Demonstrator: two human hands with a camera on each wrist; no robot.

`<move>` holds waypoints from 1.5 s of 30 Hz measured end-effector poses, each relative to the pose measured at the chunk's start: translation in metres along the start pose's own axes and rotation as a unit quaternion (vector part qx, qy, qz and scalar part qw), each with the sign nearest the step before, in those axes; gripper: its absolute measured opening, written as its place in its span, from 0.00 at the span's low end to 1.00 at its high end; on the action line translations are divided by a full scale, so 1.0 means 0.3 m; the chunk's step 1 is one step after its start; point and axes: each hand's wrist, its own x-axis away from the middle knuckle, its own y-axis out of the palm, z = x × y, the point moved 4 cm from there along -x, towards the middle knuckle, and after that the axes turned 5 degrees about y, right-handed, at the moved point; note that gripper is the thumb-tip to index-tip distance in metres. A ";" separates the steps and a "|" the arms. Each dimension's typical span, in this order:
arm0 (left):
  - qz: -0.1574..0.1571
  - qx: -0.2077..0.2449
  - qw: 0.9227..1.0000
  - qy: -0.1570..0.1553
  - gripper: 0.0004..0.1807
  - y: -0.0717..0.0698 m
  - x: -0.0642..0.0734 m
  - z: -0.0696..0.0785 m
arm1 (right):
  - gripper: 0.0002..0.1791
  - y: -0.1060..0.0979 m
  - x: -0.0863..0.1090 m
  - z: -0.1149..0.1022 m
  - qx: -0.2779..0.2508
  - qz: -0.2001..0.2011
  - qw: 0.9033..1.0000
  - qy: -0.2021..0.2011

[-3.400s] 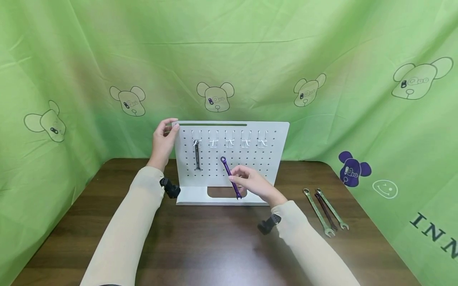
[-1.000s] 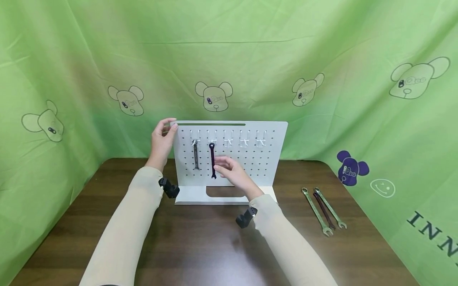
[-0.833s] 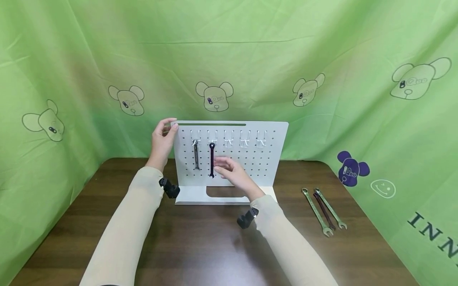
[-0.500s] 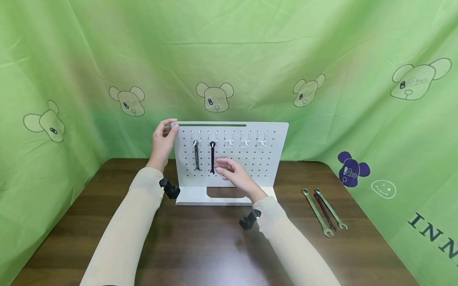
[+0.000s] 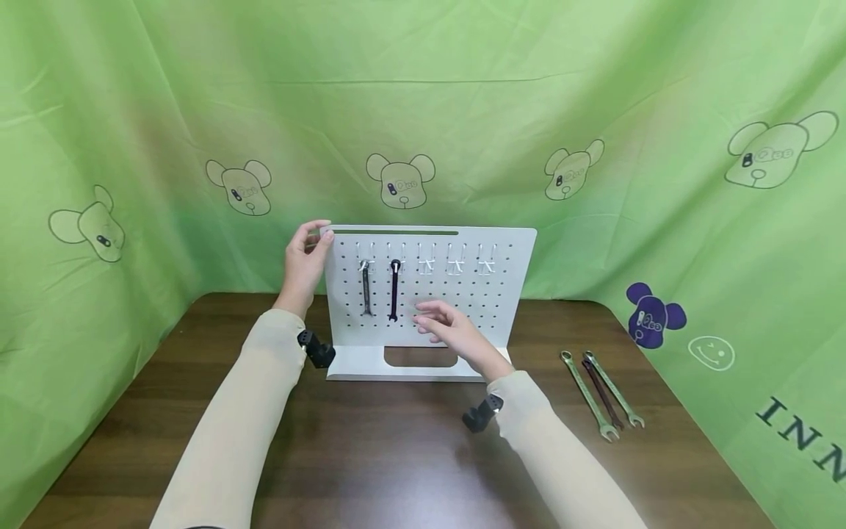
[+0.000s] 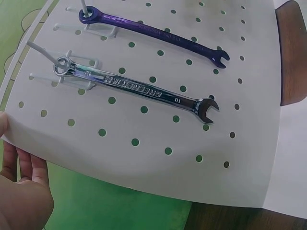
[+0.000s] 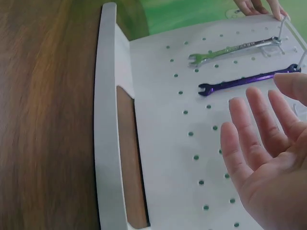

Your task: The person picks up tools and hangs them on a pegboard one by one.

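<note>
A white pegboard (image 5: 456,308) stands upright on its base. My left hand (image 5: 306,264) holds its upper left corner, thumb in front and fingers behind the edge. From the leftmost hook hangs a silver combination wrench (image 6: 134,86), ring end up. Beside it, a purple combination wrench (image 6: 153,32) hangs by its ring from the second hook. My right hand (image 5: 456,334) is in front of the board, to the right of the purple wrench (image 7: 244,81) and apart from it. Its fingers are extended and hold nothing in the right wrist view.
Three more white hooks (image 5: 456,263) on the board carry nothing. On the brown table (image 5: 396,455), at the right, lie two silver wrenches (image 5: 588,397) and a dark one (image 5: 603,394) between them. Green printed cloth (image 5: 489,95) surrounds the table.
My right hand brought the purple wrench left to the second hook and let go of it. The hand has since drawn back to the right. The left hand stays on the board's corner.
</note>
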 end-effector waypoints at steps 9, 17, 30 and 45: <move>0.002 -0.002 1.000 0.003 0.16 0.004 -0.001 -0.003 | 0.24 -0.073 0.051 0.068 0.021 0.014 0.999 0.020; 0.005 -0.003 1.000 0.003 0.16 0.002 0.000 -0.005 | 0.23 -0.161 0.114 0.114 0.052 0.023 0.998 0.028; 0.006 0.008 1.000 0.004 0.16 0.004 -0.004 -0.011 | 0.22 -0.307 0.241 0.203 0.059 0.042 0.996 0.055; 0.009 0.007 1.000 0.008 0.15 0.000 -0.010 -0.011 | 0.25 -0.476 0.375 0.280 0.078 0.076 0.991 0.078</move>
